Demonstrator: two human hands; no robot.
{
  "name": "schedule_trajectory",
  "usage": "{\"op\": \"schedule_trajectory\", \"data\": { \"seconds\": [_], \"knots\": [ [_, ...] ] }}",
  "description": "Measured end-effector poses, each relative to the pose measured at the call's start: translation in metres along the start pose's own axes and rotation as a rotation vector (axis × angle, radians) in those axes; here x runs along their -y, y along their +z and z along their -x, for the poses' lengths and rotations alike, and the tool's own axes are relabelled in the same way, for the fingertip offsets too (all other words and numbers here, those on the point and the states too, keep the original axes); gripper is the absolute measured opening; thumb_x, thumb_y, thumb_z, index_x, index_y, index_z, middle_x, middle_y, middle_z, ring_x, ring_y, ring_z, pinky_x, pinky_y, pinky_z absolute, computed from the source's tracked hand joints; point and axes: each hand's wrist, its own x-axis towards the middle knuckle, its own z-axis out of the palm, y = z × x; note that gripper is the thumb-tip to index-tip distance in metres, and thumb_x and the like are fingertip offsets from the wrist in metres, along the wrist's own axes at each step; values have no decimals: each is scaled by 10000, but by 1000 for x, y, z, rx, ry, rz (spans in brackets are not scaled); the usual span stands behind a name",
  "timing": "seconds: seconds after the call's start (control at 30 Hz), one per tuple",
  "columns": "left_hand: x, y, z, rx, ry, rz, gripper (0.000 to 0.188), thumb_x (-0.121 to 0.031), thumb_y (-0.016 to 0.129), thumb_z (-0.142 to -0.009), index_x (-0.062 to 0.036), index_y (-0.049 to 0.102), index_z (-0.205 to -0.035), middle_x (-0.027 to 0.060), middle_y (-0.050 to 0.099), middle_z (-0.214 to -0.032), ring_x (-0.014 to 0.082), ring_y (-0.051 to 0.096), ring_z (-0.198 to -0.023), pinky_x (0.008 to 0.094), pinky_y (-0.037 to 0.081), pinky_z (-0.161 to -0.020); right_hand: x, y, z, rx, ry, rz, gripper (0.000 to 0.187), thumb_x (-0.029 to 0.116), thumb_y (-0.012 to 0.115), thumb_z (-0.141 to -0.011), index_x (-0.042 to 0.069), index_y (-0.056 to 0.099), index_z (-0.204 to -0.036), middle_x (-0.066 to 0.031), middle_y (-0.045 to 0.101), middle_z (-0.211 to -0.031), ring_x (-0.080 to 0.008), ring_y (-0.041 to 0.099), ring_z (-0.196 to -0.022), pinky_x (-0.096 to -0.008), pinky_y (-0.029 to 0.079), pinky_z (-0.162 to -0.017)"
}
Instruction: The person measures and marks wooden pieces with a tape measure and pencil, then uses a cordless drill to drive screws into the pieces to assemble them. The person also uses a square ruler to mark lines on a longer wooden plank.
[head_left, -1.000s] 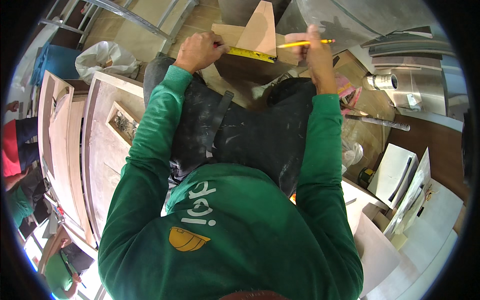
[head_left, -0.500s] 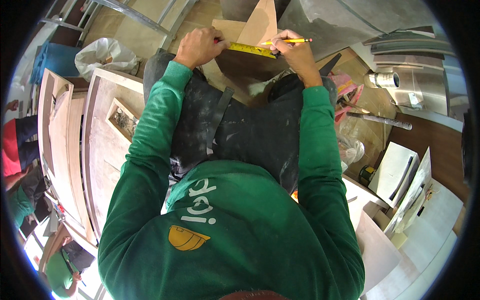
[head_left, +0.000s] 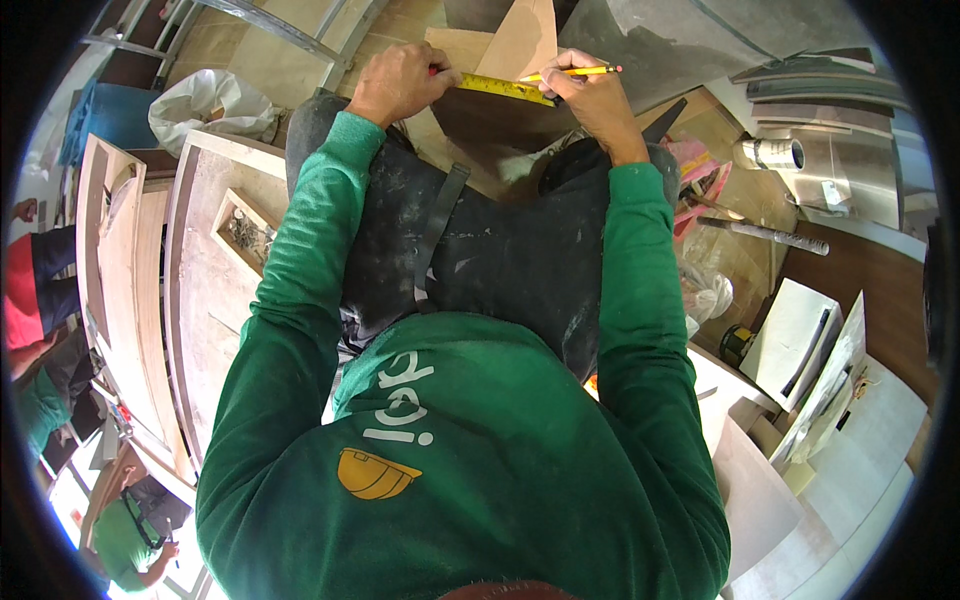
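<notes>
At the top centre of the frame a yellow tape measure [head_left: 505, 88] lies stretched across a piece of plywood [head_left: 520, 45] that rests above the person's knees. The left hand [head_left: 400, 80] has its grip closed on the tape's left end, pressing it to the wood. The right hand [head_left: 590, 95] pinches a yellow pencil [head_left: 572, 72] tightly, its tip at the tape's right end. A wooden panel [head_left: 205, 290] lies at the left, white boards [head_left: 800, 335] at the right.
</notes>
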Motion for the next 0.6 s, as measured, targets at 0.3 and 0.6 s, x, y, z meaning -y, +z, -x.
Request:
{"op": "schedule_trajectory", "data": {
  "seconds": [0.3,0.6],
  "knots": [
    [3,3,-1,-5,9,-1,398,-497,727,-969,-130,849,-1064,150,802,-1020,389,764,-959,497,606,-884,-2,3,0,-3,10,49,233,228,756,-931,23,746,-1042,-53,761,-942,-138,702,-903,-298,541,-828],
    [6,7,-2,-24,8,22,410,-535,709,-948,-151,839,-1012,156,792,-1039,416,750,-979,544,600,-874,-3,3,0,-8,6,31,244,236,759,-925,26,747,-1048,-55,759,-944,-133,693,-900,-304,538,-820]
  ]
}}
